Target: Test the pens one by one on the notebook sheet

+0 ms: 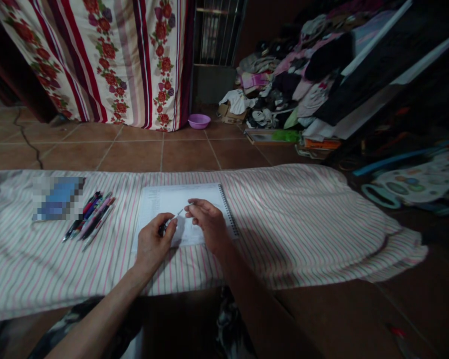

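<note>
My left hand (155,238) is closed around a slim pen (179,213), whose pale narrow end points up and right toward my other hand. Close to that end, my right hand (208,223) is pinched, thumb against fingers, on a small dark piece too small to name. Both hands are over an open spiral notebook (164,197) with its wire binding on the right and faint marks on the page. To the left, several pens (93,219) lie side by side in a loose bunch.
A blue item (58,198), blurred out, lies left of the pens. Striped cloth (292,224) covers the low surface. Beyond it are a tiled floor, a purple basin (199,121), a floral curtain (108,60) and a heap of clothes (284,80).
</note>
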`<action>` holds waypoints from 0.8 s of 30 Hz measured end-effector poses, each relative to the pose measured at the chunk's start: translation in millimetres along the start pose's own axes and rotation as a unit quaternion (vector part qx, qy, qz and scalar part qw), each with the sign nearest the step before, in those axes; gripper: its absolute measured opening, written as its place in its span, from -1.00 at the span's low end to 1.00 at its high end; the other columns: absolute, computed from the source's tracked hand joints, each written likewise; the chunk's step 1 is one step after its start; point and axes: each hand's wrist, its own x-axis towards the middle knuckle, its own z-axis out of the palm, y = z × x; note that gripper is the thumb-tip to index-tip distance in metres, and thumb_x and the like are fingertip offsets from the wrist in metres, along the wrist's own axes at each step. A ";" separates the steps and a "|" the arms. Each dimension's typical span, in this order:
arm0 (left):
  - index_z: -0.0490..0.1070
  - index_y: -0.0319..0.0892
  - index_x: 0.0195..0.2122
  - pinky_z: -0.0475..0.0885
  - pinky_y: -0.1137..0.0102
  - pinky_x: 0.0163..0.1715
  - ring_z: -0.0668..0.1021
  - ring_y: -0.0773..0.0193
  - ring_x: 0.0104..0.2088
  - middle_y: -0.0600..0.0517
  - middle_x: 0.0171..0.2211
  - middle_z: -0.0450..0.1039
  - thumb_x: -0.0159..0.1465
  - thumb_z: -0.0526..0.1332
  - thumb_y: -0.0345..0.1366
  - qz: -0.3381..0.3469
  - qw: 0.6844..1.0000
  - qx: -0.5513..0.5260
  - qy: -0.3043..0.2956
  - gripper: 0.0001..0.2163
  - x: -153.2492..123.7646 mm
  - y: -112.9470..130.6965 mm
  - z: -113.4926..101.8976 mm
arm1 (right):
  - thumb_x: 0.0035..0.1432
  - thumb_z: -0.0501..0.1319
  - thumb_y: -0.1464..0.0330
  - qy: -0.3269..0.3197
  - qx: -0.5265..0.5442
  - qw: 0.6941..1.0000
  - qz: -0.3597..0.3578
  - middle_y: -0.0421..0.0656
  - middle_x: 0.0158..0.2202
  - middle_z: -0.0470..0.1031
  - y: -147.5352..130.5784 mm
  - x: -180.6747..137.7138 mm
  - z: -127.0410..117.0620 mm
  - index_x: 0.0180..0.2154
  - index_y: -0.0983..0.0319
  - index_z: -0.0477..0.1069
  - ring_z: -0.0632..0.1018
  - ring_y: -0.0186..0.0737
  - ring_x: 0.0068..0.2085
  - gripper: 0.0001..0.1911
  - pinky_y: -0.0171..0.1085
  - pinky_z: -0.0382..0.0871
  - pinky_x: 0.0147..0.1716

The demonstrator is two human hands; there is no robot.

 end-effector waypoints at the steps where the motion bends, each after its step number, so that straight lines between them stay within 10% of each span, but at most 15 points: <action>1: 0.40 -0.16 -0.32 0.34 0.44 -0.49 0.47 0.32 -0.54 0.08 -0.51 0.45 0.20 0.10 -0.09 0.001 1.000 0.001 0.000 -0.75 0.1 0.4 -0.1 | -0.09 0.27 0.29 0.002 -0.009 1.000 -0.003 -0.17 -0.39 0.55 -0.7 -0.4 0.3 -0.29 0.23 0.45 0.54 -0.37 -0.45 -0.75 -0.44 0.26 -0.56; 24: 0.41 -0.16 -0.32 0.35 0.44 -0.46 0.49 0.31 -0.52 0.06 -0.48 0.47 0.18 0.12 -0.07 -0.018 1.000 -0.006 0.011 -0.74 1.8 -3.2 1.2 | -0.07 0.23 0.27 0.013 -0.048 0.998 -0.040 -0.29 -0.58 0.40 -3.8 -2.3 2.9 -0.29 0.24 0.47 0.35 -0.50 -0.66 -0.74 -0.47 0.13 -0.72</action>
